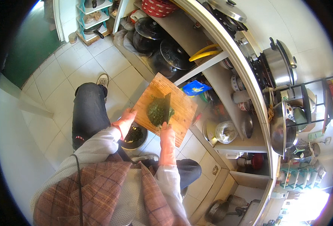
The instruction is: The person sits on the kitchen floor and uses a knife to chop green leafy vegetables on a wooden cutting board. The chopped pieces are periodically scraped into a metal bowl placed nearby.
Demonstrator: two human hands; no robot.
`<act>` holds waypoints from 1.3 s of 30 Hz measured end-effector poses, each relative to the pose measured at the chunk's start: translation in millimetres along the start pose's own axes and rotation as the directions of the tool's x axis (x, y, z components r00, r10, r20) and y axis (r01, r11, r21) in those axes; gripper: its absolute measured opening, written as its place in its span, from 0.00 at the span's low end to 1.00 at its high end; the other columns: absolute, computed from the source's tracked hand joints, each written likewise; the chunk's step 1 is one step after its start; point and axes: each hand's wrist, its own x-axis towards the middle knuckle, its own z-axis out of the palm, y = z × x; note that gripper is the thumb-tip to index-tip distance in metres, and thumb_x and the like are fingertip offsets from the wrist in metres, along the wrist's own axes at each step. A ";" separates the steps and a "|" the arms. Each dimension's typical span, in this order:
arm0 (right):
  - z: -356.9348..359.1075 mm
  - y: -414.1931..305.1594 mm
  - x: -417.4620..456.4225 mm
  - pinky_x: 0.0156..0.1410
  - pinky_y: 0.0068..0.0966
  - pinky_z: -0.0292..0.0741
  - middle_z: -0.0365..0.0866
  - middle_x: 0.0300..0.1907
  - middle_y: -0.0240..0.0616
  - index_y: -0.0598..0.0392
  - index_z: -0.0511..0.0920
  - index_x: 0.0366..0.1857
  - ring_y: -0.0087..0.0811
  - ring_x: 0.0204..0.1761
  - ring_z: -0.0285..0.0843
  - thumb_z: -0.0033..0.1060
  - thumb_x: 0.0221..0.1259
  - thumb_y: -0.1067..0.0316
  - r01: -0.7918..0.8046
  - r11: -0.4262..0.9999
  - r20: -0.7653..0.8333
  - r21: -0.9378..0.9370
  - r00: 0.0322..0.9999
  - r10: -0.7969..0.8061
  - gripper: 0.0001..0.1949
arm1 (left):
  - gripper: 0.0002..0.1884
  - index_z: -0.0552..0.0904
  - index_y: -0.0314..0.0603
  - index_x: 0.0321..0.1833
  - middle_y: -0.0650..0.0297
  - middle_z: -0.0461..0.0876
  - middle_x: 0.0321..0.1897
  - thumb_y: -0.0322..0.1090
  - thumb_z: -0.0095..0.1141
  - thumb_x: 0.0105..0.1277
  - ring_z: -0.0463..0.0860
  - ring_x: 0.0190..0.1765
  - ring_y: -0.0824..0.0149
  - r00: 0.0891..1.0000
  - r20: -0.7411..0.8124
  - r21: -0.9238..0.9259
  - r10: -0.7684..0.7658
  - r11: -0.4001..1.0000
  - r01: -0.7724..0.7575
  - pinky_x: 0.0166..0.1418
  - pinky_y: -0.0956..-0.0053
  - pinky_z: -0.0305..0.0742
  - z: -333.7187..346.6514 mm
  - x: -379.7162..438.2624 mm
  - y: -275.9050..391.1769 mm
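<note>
My left hand [128,116] grips the left edge of a wooden cutting board [180,108], which is held up above the floor. A mound of chopped green leaves [155,110] lies on the board's middle. In my right hand [166,132] is the handle of a kitchen knife [167,108]; its blade stands against the right side of the greens. Below my left hand a round bowl [146,138] sits low between my legs, partly hidden by the board and my arm. Dark chopped greens with some pale bits [134,134] are in it.
Open cabinet shelves run along the right, holding black lidded pots [148,34], a blue packet [196,88] and a plastic-covered bowl [226,132]. Above them a steel pot [279,65] stands on the stove. A small rack [94,18] stands by the doorway. Floor tiles [81,66] surround me.
</note>
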 end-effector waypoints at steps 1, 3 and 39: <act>-3.0 -2.4 2.5 0.49 0.53 0.80 0.86 0.39 0.64 0.60 0.79 0.53 0.62 0.46 0.85 0.41 0.79 0.41 0.013 0.998 0.043 -0.058 0.999 -0.010 0.28 | 0.16 0.82 0.41 0.56 0.64 0.84 0.40 0.42 0.63 0.72 0.82 0.38 0.65 0.998 -0.058 -0.006 -0.008 1.000 0.008 0.40 0.68 0.80 4.6 -1.5 2.0; -16.7 7.2 6.5 0.52 0.53 0.80 0.86 0.42 0.64 0.61 0.78 0.56 0.62 0.48 0.85 0.39 0.79 0.40 -0.012 1.000 0.028 0.029 1.000 0.011 0.30 | 0.15 0.83 0.41 0.55 0.65 0.83 0.39 0.42 0.62 0.72 0.82 0.37 0.66 0.986 -0.162 -0.021 -0.025 1.000 0.022 0.40 0.68 0.80 26.4 -15.3 14.2; 6.2 45.6 23.7 0.52 0.52 0.80 0.86 0.40 0.64 0.64 0.80 0.50 0.61 0.46 0.85 0.43 0.78 0.42 -0.175 0.969 0.065 0.176 0.984 0.165 0.28 | 0.15 0.83 0.41 0.55 0.64 0.83 0.39 0.43 0.62 0.72 0.80 0.39 0.67 0.990 -0.139 -0.019 -0.036 0.999 0.034 0.38 0.68 0.77 21.1 -23.3 25.0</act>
